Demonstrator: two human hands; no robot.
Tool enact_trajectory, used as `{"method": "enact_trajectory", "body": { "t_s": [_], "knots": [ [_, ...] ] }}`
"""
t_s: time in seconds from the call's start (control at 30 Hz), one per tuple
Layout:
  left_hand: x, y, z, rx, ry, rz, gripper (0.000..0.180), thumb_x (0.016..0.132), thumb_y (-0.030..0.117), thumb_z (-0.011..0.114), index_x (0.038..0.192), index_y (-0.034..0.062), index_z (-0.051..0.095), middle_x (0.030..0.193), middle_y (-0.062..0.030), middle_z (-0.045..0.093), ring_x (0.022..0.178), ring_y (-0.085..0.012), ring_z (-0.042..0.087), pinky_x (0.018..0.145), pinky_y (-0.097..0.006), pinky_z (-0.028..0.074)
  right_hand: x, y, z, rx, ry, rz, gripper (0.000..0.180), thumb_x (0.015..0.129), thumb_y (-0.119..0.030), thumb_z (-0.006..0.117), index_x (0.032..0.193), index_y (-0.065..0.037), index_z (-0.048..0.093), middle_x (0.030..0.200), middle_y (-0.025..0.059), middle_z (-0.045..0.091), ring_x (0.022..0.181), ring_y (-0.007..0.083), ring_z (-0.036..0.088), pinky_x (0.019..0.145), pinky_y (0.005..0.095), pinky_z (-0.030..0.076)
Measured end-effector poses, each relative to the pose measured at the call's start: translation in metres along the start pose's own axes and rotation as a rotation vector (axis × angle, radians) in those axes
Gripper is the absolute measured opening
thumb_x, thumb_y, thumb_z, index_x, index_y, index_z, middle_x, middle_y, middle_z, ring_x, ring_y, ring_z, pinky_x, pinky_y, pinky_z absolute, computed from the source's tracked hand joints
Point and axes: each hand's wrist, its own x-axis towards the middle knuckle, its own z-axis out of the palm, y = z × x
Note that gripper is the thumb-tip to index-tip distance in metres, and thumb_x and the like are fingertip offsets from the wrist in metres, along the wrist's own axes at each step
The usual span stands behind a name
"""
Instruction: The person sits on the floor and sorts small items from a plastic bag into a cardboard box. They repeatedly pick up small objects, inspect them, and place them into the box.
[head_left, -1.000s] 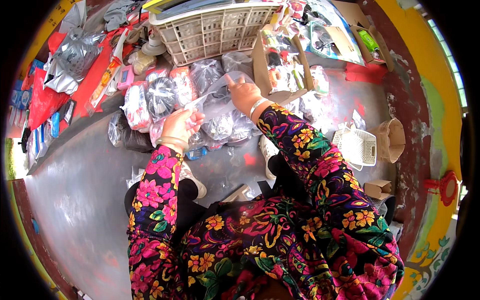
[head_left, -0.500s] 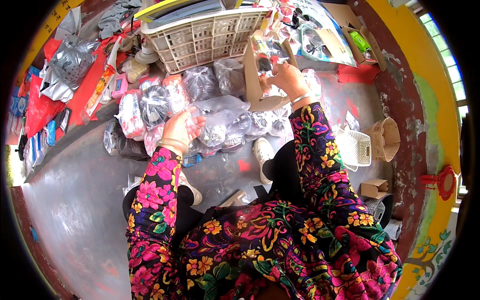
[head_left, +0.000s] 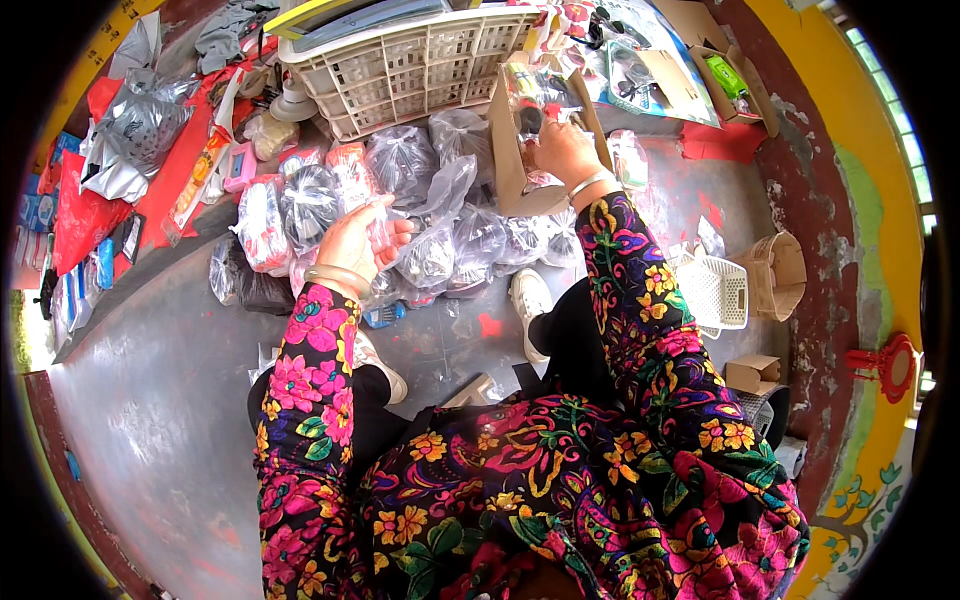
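Note:
My left hand point(head_left: 360, 240) is closed on a clear plastic bag point(head_left: 447, 190), its fingers curled upward around the thin film. Part of the bag stands up to the right, in front of the filled bags. My right hand point(head_left: 567, 153) reaches into an open cardboard box point(head_left: 508, 160) with its fingers bent together over small mixed items. Something red shows at its fingertips; what the hand grips is too small to make out. Around my left hand lie several knotted clear bags point(head_left: 310, 205) of dark and red goods.
Behind the bags stands a cream plastic crate point(head_left: 420, 72). To the right are a small white basket point(head_left: 712, 290) and a brown paper bag point(head_left: 773, 275). A blue item point(head_left: 384, 315) lies by my left shoe. Silver and red bags point(head_left: 135, 140) fill the left side.
The clear bag's loose end has swung from lying sideways to standing more upright. My left hand has shifted slightly left and up; my right hand has moved slightly left and down within the box.

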Motion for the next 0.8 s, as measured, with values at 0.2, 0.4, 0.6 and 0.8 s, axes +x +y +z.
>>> {"method": "enact_trajectory", "body": {
  "t_s": [0.2, 0.4, 0.6, 0.8],
  "knots": [
    [-0.001, -0.003, -0.005, 0.013, 0.010, 0.031, 0.036, 0.087, 0.026, 0.043, 0.119, 0.0093, 0.044, 0.086, -0.0129, 0.061, 0.069, -0.0164, 0.058, 0.053, -0.023, 0.044, -0.014, -0.008, -0.056, 0.297, -0.021, 0.013, 0.033, 0.068, -0.032, 0.061, 0.081, -0.002, 0.059, 0.075, 0.0157, 0.061, 0.071, 0.0278, 0.060, 0.067, 0.0341, 0.047],
    [-0.004, -0.009, -0.007, 0.045, 0.010, 0.101, 0.040, 0.090, 0.028, 0.039, 0.127, 0.0135, 0.036, 0.087, -0.0163, 0.060, 0.071, -0.0196, 0.060, 0.054, -0.024, 0.046, -0.030, -0.032, -0.080, 1.075, -0.325, -0.129, 0.019, 0.069, -0.018, 0.059, 0.080, -0.003, 0.060, 0.065, 0.0032, 0.057, 0.056, 0.0089, 0.051, 0.052, 0.0209, 0.040],
    [-0.010, -0.011, -0.009, 0.159, 0.008, 0.118, 0.040, 0.091, 0.028, 0.037, 0.128, 0.0145, 0.035, 0.082, -0.0145, 0.061, 0.068, -0.0194, 0.061, 0.054, -0.024, 0.047, -0.039, -0.093, -0.051, 1.128, -0.865, -0.363, 0.021, 0.066, -0.011, 0.057, 0.085, -0.002, 0.062, 0.064, 0.0000, 0.056, 0.054, 0.0063, 0.047, 0.050, 0.0189, 0.037],
    [-0.018, -0.012, -0.007, 0.314, 0.001, 0.106, 0.038, 0.091, 0.027, 0.036, 0.126, 0.0137, 0.038, 0.076, -0.0120, 0.061, 0.061, -0.0180, 0.060, 0.052, -0.024, 0.047, -0.032, -0.138, 0.024, 0.695, -0.981, -0.411, 0.025, 0.068, -0.012, 0.058, 0.090, -0.001, 0.061, 0.069, 0.0049, 0.059, 0.057, 0.0101, 0.054, 0.051, 0.0239, 0.044]
  ]
}}
